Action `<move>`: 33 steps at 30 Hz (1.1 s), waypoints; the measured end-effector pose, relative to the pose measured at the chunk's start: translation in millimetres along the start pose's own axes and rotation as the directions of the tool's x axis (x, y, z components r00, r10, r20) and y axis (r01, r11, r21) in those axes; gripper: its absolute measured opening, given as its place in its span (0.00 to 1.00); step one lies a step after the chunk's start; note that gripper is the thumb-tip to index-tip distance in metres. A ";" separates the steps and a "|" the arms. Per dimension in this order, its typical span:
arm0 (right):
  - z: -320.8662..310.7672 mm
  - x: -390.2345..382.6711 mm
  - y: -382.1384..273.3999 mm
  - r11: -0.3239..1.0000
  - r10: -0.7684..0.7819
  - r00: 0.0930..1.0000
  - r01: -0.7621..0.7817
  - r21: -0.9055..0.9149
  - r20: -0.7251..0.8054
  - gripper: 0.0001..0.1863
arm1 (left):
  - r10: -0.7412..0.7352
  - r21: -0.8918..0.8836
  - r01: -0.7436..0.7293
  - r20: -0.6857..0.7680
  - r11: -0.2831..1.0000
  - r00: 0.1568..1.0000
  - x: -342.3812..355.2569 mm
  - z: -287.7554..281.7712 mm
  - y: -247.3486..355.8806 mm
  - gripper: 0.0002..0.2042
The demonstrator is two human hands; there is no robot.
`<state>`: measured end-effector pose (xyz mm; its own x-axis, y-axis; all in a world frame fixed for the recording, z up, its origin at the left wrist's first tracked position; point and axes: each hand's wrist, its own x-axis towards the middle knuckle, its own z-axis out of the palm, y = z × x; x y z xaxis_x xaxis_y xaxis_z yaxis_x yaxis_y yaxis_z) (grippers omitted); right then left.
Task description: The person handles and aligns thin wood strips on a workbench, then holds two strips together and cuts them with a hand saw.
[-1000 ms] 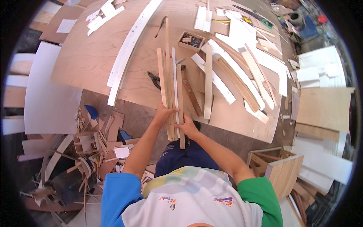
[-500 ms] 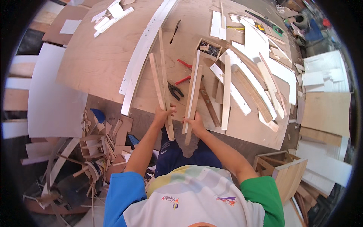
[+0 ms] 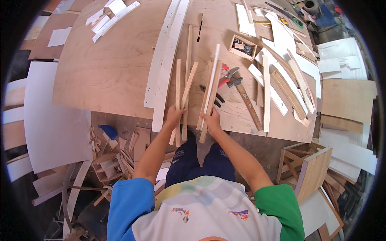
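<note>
My left hand is closed round several narrow wooden strips at the table's near edge. One of them crosses the others at a slant, and their ends fan apart. In my closed right hand, a white-faced strip and plain wooden strips stand side by side, pointing away from me. Just right of these lie a hammer with a worn wooden handle and a red-handled cutting tool. Black-handled pliers are partly hidden behind the right-hand strips.
A wooden box of nails stands on the plywood table. Long white boards lie left of my hands, with loose strips and white offcuts to the right. Scrap wood and a wooden frame sit below the table.
A wooden strip has passed from the right-hand bundle into my left hand, where it now crosses the others. The view has shifted, showing the hammer head and red-handled tool more plainly.
</note>
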<state>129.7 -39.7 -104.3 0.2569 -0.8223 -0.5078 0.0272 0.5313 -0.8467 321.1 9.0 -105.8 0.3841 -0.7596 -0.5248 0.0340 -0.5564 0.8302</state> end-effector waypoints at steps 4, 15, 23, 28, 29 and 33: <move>5.8 -4.3 13.6 0.996 0.015 1.000 -0.013 -0.087 0.017 0.18 | 0.066 -0.034 -0.068 -0.050 0.997 0.997 6.8 -3.2 -15.9 0.14; 7.5 93.2 -19.4 0.989 -0.144 0.990 0.144 -0.040 0.006 0.22 | 0.000 0.075 0.004 -0.064 0.997 0.998 32.1 10.4 -7.4 0.14; -17.6 82.3 -25.3 0.967 -0.160 0.963 0.109 -0.230 -0.217 0.29 | 0.225 0.265 -0.238 0.076 0.935 0.971 52.3 71.5 36.0 0.17; -52.8 76.3 -15.8 0.927 -0.201 0.929 0.077 -0.367 -0.311 0.29 | 0.239 0.104 -0.265 0.212 0.959 0.948 69.3 95.6 23.1 0.19; -49.6 71.6 -20.8 0.917 -0.219 0.922 0.082 -0.390 -0.320 0.29 | 0.271 0.102 -0.307 0.267 0.946 0.925 72.4 93.4 20.8 0.19; -61.9 70.2 -13.0 0.863 -0.357 0.866 0.161 -0.479 -0.351 0.25 | 0.190 0.216 -0.285 0.374 0.934 0.908 72.5 95.1 46.5 0.18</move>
<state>87.7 -116.9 -138.8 -0.1263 -0.9729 -0.1934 -0.3977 0.2283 -0.8886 262.8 -104.0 -123.1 0.0105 -0.9213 -0.3887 -0.2766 -0.3762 0.8843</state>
